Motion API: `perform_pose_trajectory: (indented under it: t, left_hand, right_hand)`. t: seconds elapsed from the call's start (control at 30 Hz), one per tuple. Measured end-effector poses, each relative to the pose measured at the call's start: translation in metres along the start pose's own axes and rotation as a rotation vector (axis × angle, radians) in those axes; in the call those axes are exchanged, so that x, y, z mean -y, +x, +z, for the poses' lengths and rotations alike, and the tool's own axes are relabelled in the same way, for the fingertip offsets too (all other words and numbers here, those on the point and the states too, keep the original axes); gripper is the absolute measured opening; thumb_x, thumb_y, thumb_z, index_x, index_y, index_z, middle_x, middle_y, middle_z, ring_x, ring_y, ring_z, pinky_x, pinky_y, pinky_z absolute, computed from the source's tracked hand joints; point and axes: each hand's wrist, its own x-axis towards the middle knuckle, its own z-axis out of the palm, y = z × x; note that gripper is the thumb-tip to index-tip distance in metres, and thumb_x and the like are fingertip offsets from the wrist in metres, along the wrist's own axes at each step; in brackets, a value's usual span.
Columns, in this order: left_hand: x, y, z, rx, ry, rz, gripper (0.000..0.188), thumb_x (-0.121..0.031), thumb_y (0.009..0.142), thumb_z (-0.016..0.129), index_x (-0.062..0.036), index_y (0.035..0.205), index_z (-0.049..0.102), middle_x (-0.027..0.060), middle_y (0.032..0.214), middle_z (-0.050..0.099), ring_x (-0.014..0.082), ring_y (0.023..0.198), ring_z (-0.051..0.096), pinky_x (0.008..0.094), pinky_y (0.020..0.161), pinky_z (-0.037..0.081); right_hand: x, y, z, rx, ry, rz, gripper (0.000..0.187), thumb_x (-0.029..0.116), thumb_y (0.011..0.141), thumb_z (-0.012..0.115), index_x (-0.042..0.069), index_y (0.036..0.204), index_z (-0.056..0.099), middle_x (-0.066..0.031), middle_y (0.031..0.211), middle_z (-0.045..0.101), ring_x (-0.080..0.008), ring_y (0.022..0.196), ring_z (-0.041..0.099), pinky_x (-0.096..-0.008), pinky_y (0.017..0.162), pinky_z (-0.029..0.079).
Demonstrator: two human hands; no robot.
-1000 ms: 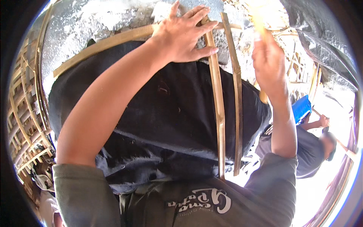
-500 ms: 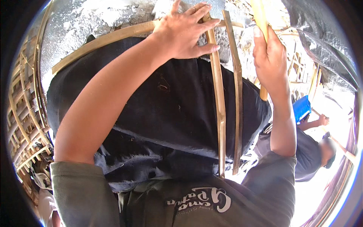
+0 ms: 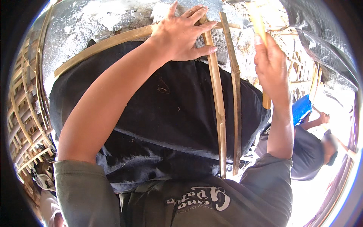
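Note:
My left hand [image 3: 179, 36] lies with spread fingers over the spot where a long bamboo slat [image 3: 217, 94] meets a crosswise bamboo strip [image 3: 104, 44]. Its index finger and thumb reach across the slat's far end. My right hand [image 3: 273, 68], closed, grips the pale wooden handle of a hammer [image 3: 258, 23]; a sliver of its dark head shows at the top edge. Just right of the first slat runs a second bamboo slat [image 3: 235, 72], which my hands do not touch. Both slats stretch toward me above my black-clothed lap [image 3: 166, 102].
Woven bamboo lattice [image 3: 28, 109] stands at the left. A grey, white-stained surface [image 3: 102, 17] spreads beyond my lap. Dark plastic sheeting [image 3: 321, 34] hangs at the far right. Another person [image 3: 306, 151] sits at the right, near a blue object [image 3: 301, 109].
My right hand and the hammer have come slightly lower and to the right, bringing the edge of the dark head into view. My left hand stays on the slats.

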Motion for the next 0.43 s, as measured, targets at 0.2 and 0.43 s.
perform_pose_trajectory:
  t: [0.2, 0.43]
  left_hand:
    - [0.000, -0.001, 0.019, -0.143, 0.099, -0.029, 0.073, -0.076, 0.094, 0.030, -0.0350, 0.155, 0.035, 0.0094, 0.161, 0.033, 0.0251, 0.148, 0.034, 0.0632, 0.121, 0.018]
    - [0.001, 0.003, 0.017, -0.125, 0.090, -0.009, 0.079, -0.081, 0.091, 0.026, -0.0348, 0.155, 0.034, 0.0098, 0.163, 0.029, 0.0253, 0.150, 0.029, 0.0618, 0.122, 0.016]
  right_hand:
    - [-0.007, 0.001, -0.012, 0.069, 0.249, 0.066, 0.034, 0.035, 0.106, 0.052, 0.002, 0.106, 0.060, -0.0038, 0.063, 0.053, -0.0107, 0.053, 0.052, -0.0296, 0.051, 0.044]
    - [-0.006, -0.053, -0.025, 0.436, 0.789, 0.354, 0.028, 0.041, 0.104, 0.055, 0.013, 0.109, 0.054, 0.0037, 0.061, 0.043, -0.0053, 0.046, 0.044, -0.0230, 0.042, 0.041]
